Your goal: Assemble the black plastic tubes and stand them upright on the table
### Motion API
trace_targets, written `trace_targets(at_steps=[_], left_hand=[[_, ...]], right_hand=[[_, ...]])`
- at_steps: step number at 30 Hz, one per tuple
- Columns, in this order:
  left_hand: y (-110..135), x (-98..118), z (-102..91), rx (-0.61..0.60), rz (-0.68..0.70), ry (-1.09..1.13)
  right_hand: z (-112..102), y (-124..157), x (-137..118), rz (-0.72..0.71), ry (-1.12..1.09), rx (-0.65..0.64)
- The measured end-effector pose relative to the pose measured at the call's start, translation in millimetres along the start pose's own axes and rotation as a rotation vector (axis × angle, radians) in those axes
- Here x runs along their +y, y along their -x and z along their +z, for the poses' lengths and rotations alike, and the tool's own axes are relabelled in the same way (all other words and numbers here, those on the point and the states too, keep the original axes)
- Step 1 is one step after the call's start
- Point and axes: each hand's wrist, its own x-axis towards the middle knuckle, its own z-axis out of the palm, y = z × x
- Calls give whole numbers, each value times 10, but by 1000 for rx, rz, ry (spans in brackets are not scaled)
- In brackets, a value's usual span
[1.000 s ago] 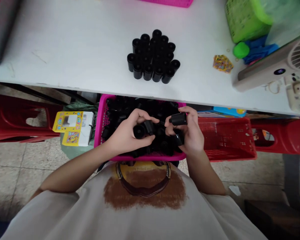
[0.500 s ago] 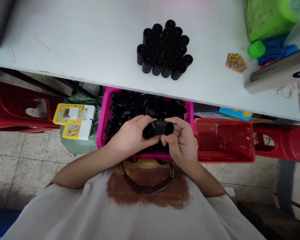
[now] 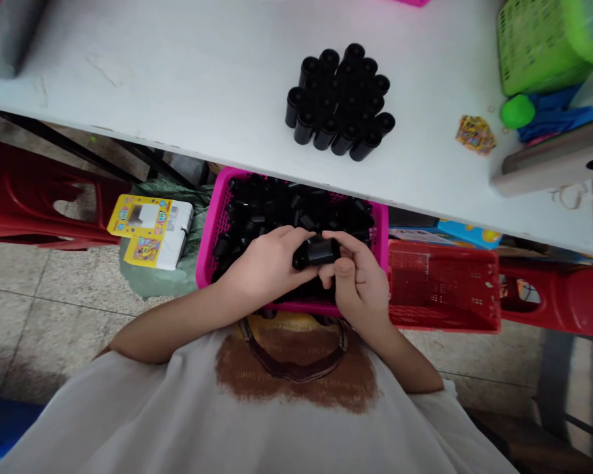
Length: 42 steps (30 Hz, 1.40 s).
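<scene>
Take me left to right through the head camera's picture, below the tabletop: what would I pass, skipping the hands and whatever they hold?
Left stool → yellow box → pink basket → red basket → right stool.

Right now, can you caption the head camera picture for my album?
Left hand and right hand hold black parts over a pink basket.

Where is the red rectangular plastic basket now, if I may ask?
In the head view, the red basket sits right of centre, beside the pink perforated plastic basket.
</scene>
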Motion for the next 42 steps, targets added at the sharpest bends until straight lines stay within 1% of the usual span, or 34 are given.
trace_targets(at_steps=[2,5,7,9,11,13,16,18,21,23,26,29,31,34,37,39,42], left_hand=[[-3,-2,3,-5,-7,0],[-8,-9,2,-7,-9,9],[-10,-14,-8,-2,-12,27],[-10,-16,-24,3,-18,50],[-8,-11,-40,5,-24,66],[-1,0,-49,-3,-31,62],[17,22,-49,-11,-49,4],[29,33,-47,-8,-64,-53],[40,37,-50,4,-63,-102],[40,32,-56,10,-58,-108],[34,31,-68,4,-60,-103],[29,40,-83,-11,-65,-115],[28,42,-90,-17,-59,-121],[29,31,-95,-16,-47,-110],[29,15,-92,-24,-51,-79],[28,8,-87,-25,-58,-35],[27,7,-72,-11,-73,74]], right_hand=[[0,0,5,10,0,10],[-23,5,14,55,33,-31],[-48,11,13,85,71,-66],[-69,18,3,78,139,-69],[-85,19,-18,11,247,-44],[-101,9,-43,-98,377,-23],[-141,-26,-72,-242,563,-50],[-177,-53,-85,-286,659,-77],[-220,-83,-98,-300,734,-116],[-232,-90,-107,-312,759,-127],[-235,-87,-117,-344,778,-103],[-241,-84,-126,-339,784,-111],[-245,-87,-131,-316,738,-147],[-245,-88,-133,-251,602,-210],[-231,-79,-121,-190,532,-220],[-216,-72,-109,-219,572,-184],[-187,-73,-106,-310,699,-148]])
